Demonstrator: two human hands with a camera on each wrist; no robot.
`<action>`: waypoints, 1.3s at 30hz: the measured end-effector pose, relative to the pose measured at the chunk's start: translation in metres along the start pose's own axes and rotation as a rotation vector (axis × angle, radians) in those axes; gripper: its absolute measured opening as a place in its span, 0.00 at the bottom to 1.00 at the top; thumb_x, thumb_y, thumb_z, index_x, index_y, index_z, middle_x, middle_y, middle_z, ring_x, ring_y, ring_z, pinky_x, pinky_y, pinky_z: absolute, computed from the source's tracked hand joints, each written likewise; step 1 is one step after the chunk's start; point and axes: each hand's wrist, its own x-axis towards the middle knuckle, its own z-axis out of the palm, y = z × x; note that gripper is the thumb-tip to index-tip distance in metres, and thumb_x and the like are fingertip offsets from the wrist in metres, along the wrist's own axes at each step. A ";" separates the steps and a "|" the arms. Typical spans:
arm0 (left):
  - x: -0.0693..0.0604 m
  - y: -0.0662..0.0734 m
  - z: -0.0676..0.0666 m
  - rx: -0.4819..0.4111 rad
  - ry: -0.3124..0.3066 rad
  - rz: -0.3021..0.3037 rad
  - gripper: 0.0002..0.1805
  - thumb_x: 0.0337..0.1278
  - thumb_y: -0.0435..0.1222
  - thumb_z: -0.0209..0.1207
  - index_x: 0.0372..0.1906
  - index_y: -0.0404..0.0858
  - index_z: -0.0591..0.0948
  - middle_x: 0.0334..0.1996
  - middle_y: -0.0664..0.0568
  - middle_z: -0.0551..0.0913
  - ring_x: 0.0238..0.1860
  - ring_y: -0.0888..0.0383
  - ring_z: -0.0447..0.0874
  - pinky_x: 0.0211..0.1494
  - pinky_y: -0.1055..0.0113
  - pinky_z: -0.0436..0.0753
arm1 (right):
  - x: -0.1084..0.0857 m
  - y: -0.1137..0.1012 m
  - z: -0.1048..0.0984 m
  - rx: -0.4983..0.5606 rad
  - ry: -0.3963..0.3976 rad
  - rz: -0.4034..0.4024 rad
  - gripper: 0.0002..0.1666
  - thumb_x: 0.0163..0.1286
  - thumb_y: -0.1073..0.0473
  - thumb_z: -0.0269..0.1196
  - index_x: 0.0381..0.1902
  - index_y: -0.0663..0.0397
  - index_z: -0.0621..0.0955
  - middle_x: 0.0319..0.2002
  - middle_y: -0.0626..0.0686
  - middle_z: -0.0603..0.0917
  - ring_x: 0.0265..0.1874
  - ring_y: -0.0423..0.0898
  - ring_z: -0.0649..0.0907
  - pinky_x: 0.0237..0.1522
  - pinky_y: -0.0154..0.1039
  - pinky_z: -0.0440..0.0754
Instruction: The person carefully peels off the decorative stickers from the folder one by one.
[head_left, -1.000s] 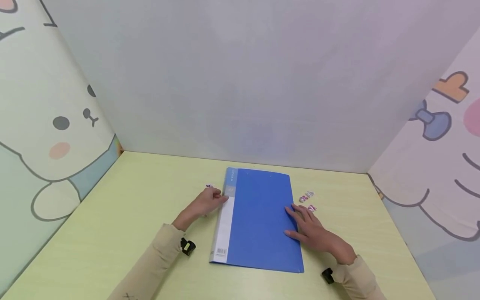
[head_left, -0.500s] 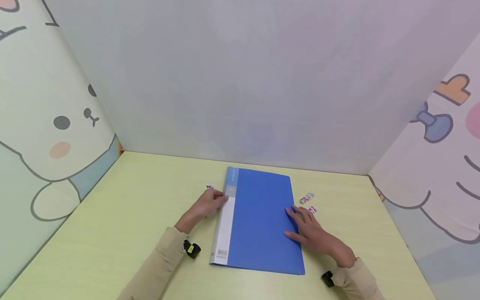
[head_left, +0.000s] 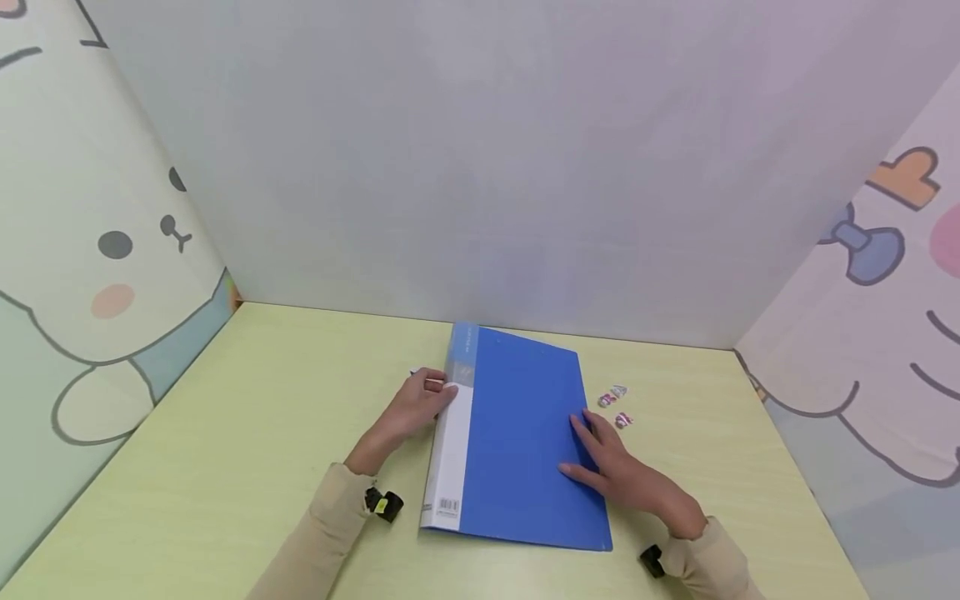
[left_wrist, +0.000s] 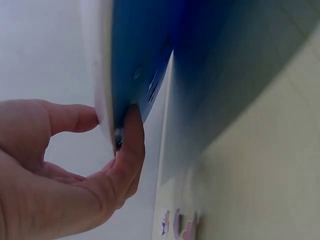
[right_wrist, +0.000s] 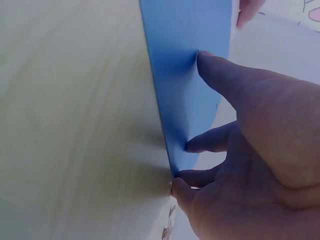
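A closed blue file folder (head_left: 528,442) with a white and light-blue spine (head_left: 448,458) lies across the middle of the table. My left hand (head_left: 412,408) pinches its spine edge, thumb on the outside and fingers curled beneath. The left wrist view shows that side raised off the table, with the folder's blue underside (left_wrist: 145,55) exposed. On the opposite long edge rests my right hand (head_left: 618,467). Its fingers are spread, with the thumb and some fingertips touching the blue cover (right_wrist: 185,80), as the right wrist view shows.
Small printed stickers (head_left: 607,400) lie on the yellowish table (head_left: 300,375) beyond the right hand. More small stickers (left_wrist: 187,230) lie near the left hand, mostly hidden in the head view. A pale wall (head_left: 480,167) stands behind the table.
The spine side of the folder has risen, its far end most visibly, with my left hand lifting slightly. My right hand stays on the right edge, its thumb a little further onto the cover.
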 end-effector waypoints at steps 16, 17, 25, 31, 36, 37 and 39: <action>-0.015 0.035 0.003 -0.153 0.008 0.073 0.27 0.74 0.39 0.59 0.70 0.31 0.68 0.54 0.39 0.84 0.52 0.49 0.85 0.53 0.57 0.84 | 0.003 -0.013 0.003 0.111 -0.004 0.051 0.49 0.81 0.42 0.55 0.82 0.62 0.48 0.79 0.72 0.38 0.78 0.71 0.43 0.72 0.73 0.50; -0.016 0.037 0.003 -0.157 0.010 0.085 0.28 0.74 0.38 0.60 0.70 0.31 0.68 0.54 0.40 0.84 0.53 0.49 0.85 0.54 0.57 0.84 | 0.004 -0.014 0.003 0.119 -0.008 0.060 0.49 0.81 0.41 0.55 0.83 0.61 0.47 0.80 0.71 0.38 0.78 0.71 0.42 0.72 0.72 0.50; -0.027 0.055 0.007 -0.204 -0.021 0.222 0.31 0.70 0.36 0.63 0.73 0.32 0.70 0.55 0.38 0.83 0.55 0.46 0.83 0.52 0.61 0.84 | 0.005 -0.021 0.005 0.180 -0.026 0.082 0.48 0.80 0.37 0.52 0.84 0.49 0.45 0.81 0.67 0.39 0.79 0.68 0.44 0.72 0.72 0.51; -0.034 0.061 0.011 -0.261 -0.077 0.310 0.30 0.72 0.36 0.61 0.74 0.34 0.70 0.59 0.39 0.80 0.60 0.48 0.80 0.55 0.66 0.83 | 0.006 -0.024 0.006 0.226 -0.007 0.010 0.45 0.82 0.41 0.52 0.84 0.43 0.45 0.83 0.60 0.44 0.81 0.61 0.47 0.74 0.67 0.52; -0.039 0.064 0.018 -0.272 -0.182 0.413 0.32 0.75 0.41 0.58 0.77 0.36 0.65 0.65 0.41 0.76 0.62 0.47 0.78 0.59 0.64 0.82 | 0.005 -0.028 0.006 0.264 0.028 -0.084 0.42 0.83 0.45 0.52 0.84 0.40 0.46 0.83 0.55 0.47 0.80 0.57 0.52 0.73 0.63 0.58; -0.040 0.064 0.019 -0.267 -0.203 0.434 0.33 0.76 0.42 0.58 0.78 0.36 0.64 0.66 0.40 0.75 0.63 0.47 0.77 0.59 0.63 0.82 | 0.005 -0.028 0.006 0.274 0.035 -0.100 0.41 0.83 0.46 0.52 0.84 0.39 0.47 0.83 0.54 0.48 0.80 0.58 0.54 0.72 0.63 0.60; -0.040 0.063 0.022 -0.262 -0.240 0.468 0.35 0.77 0.44 0.56 0.80 0.36 0.60 0.69 0.41 0.72 0.65 0.46 0.76 0.60 0.63 0.81 | 0.005 -0.030 0.005 0.285 0.049 -0.129 0.40 0.83 0.48 0.52 0.84 0.38 0.48 0.82 0.54 0.49 0.79 0.59 0.56 0.70 0.62 0.63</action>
